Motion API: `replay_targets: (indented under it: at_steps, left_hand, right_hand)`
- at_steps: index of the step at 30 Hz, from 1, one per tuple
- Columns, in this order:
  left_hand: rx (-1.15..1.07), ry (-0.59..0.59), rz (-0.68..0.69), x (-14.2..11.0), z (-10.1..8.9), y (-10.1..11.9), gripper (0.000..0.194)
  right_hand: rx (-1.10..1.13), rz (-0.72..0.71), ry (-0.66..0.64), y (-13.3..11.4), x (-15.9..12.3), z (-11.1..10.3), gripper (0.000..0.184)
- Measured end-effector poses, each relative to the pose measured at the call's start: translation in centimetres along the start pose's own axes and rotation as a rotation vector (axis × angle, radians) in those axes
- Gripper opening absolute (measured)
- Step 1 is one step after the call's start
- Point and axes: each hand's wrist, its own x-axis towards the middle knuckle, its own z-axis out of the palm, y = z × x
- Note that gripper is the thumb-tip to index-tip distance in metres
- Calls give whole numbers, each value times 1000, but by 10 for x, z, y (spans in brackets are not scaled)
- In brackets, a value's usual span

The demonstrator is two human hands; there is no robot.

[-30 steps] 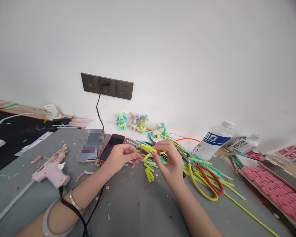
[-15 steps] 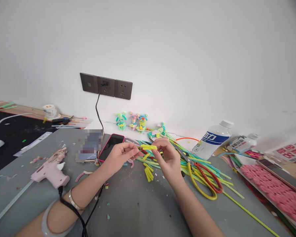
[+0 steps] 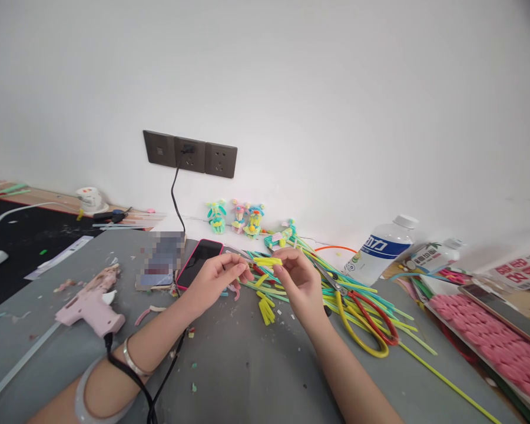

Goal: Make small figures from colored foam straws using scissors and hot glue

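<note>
My right hand point(image 3: 301, 281) pinches a short bundle of yellow pipe cleaner point(image 3: 267, 261) between thumb and fingers, held level above the mat. Just left of its free end, my left hand point(image 3: 221, 278) has thumb and fingertips pressed together; what lies between them is too small to make out. Below the hands are more cut yellow pipe cleaner pieces point(image 3: 266, 311) on the grey mat point(image 3: 247, 371). Long green, teal and yellow pipe cleaners point(image 3: 393, 312) fan out beside my right wrist. Scissors with yellow and red handles point(image 3: 342, 321) lie across them.
A pink glue gun point(image 3: 90, 306) with a black cord lies at left. Two phones are near my left hand, one a pink-edged phone point(image 3: 198, 262). Small pipe cleaner figures point(image 3: 255, 221) stand by the wall. At right are a bottle point(image 3: 382, 250) and pink braided material point(image 3: 490, 333).
The yellow bundle has shifted and turned very slightly in my right fingers. My left fingertips have moved a little; the rest of the table looks the same.
</note>
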Motion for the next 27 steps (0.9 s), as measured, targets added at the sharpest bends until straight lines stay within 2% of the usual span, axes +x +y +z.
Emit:
replay_targets:
  at_steps: [6,11,18,27]
  left_hand:
    - [23,3,-8,0,2,2,34]
    - [81,0,7,-1,2,3,34]
    - [153,58,92,-3,3,3,24]
    - [195,131,160,-3,3,5,25]
  right_hand:
    - [121,119,-81,-2,0,2,16]
    - [70,182,-146,1,0,3,26]
    - [-55,135,-182,2,-3,7,21]
    - [-76,102,-229,-2,-2,6,16]
